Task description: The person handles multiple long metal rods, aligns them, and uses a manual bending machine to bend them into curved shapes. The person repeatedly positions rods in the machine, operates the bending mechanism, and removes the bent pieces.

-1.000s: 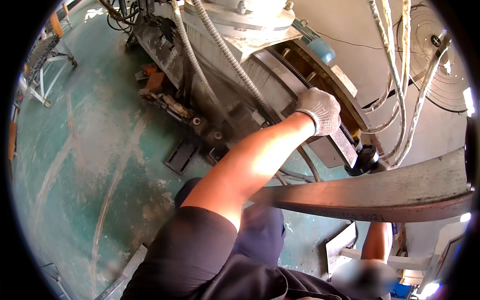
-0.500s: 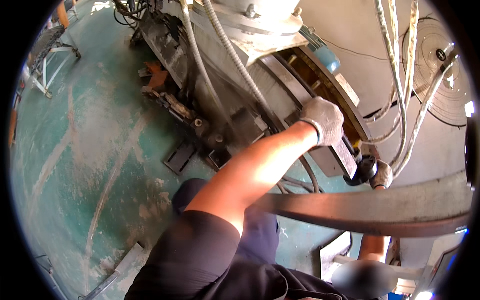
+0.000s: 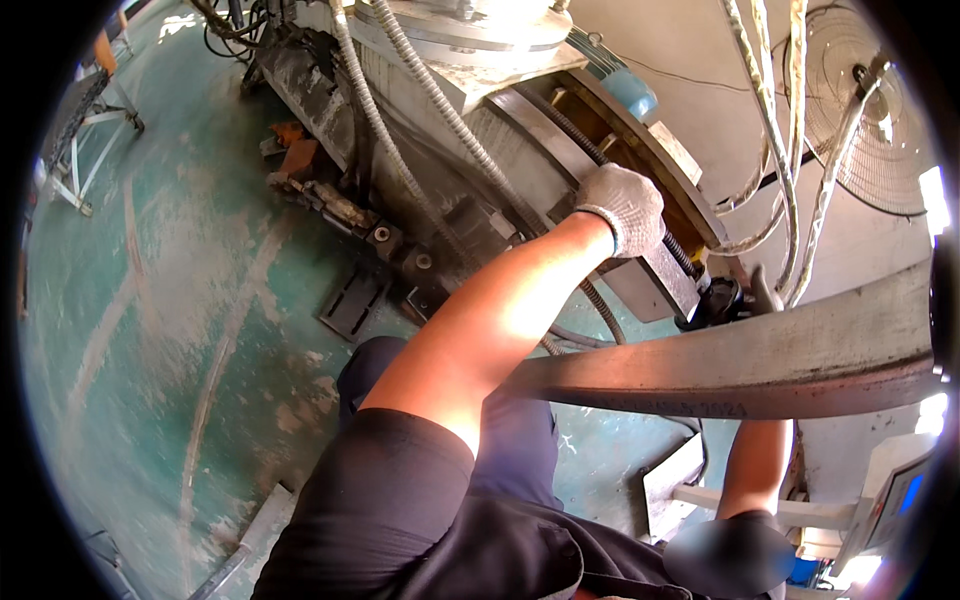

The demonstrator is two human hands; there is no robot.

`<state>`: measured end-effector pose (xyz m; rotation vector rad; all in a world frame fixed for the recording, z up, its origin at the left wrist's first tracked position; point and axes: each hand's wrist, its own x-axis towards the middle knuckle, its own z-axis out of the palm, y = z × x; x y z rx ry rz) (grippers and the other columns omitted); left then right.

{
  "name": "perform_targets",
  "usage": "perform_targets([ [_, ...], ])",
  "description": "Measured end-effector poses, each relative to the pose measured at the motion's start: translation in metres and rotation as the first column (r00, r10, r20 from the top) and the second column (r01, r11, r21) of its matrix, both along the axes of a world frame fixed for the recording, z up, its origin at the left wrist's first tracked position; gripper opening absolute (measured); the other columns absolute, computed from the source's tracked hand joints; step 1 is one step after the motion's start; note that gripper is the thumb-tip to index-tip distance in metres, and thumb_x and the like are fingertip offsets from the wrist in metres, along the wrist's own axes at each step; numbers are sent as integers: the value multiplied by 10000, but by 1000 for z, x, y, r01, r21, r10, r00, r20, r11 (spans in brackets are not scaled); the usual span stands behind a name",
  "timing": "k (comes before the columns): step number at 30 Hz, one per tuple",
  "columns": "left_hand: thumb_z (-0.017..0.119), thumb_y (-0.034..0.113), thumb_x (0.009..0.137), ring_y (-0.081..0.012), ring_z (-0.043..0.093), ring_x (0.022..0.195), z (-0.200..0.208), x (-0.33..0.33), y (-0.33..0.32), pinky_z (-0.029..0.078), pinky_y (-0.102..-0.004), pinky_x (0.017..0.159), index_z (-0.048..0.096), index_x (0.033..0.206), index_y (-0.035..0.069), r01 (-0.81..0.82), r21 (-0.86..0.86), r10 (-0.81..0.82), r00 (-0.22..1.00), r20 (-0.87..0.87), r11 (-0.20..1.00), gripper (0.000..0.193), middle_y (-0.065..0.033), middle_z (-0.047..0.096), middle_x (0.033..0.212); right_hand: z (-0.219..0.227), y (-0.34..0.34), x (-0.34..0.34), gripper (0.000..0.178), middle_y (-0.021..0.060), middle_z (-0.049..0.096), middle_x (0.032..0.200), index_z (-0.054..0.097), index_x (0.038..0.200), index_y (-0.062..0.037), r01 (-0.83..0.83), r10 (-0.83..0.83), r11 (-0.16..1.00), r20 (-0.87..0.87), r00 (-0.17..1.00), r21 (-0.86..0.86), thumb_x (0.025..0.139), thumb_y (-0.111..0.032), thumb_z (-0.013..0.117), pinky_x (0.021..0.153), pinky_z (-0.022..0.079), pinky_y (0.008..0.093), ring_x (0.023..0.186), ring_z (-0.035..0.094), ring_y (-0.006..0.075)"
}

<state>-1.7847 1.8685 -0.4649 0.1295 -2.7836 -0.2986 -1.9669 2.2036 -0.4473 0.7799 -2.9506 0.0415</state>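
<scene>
My left hand (image 3: 622, 208), in a pale knit glove, is closed over a ribbed black hose or rod (image 3: 580, 132) beside the curved metal edge of a large machine. The ribbed piece comes out again below the hand and runs down to a black round fitting (image 3: 722, 298). At that fitting's right side is my right hand (image 3: 766, 290), gloved too. Only a finger or thumb of it shows, pressed against the fitting; a curved metal beam (image 3: 720, 360) hides the rest. My right forearm appears below the beam.
Metal-sheathed hoses (image 3: 440, 90) cross the machine body (image 3: 520, 150). Braided cables (image 3: 790, 150) hang at the right before a round fan (image 3: 870, 120). A slotted plate (image 3: 355, 305) juts over the green floor (image 3: 150, 350). A screen (image 3: 905, 490) stands at lower right.
The view has shifted slightly, so the machine sits further left and higher. My right hand is now more hidden behind the beam. The ribs of the black piece show more clearly.
</scene>
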Motion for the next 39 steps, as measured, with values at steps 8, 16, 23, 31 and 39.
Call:
perform_targets([
  [8,545,373,932,-303,772,924,-2,-1,1,611,-456,793,822,957,107,6,2,-6,1000,7,1000,384,-120,789,979,-67,-15,24,468,235,659,1229,528,1334,-14,15,-39,987,-148,988,-158,931,-192,687,1001,481,465,1109,653,350],
  [16,517,383,977,-296,770,940,-7,-12,3,611,-440,796,818,973,122,2,-31,-3,999,-42,1000,398,-116,790,1006,-81,-4,159,568,265,612,1321,433,1459,10,-167,75,788,-177,981,-593,962,-129,671,1084,448,483,1208,615,359],
  [23,523,362,940,-303,757,948,3,-3,7,606,-455,811,805,913,103,-7,33,8,1000,-21,999,384,-126,775,1014,-52,47,63,455,243,644,1201,519,1311,-20,-19,-19,978,-180,983,-209,923,-194,681,1006,479,479,1122,639,371],
  [31,548,375,953,-313,765,918,4,10,-4,600,-432,836,815,925,86,-2,115,4,1000,-20,993,394,-126,788,955,-138,25,-7,325,209,694,1026,650,1094,-63,-163,149,985,-198,969,-58,865,-290,696,887,525,470,992,678,386],
  [39,568,391,956,-294,770,894,-10,-3,-14,588,-437,781,813,930,99,-44,92,41,999,35,995,382,-134,786,925,-86,-20,-58,304,205,756,951,777,951,-96,-121,142,971,-88,986,206,837,-366,696,818,573,457,960,723,395],
])
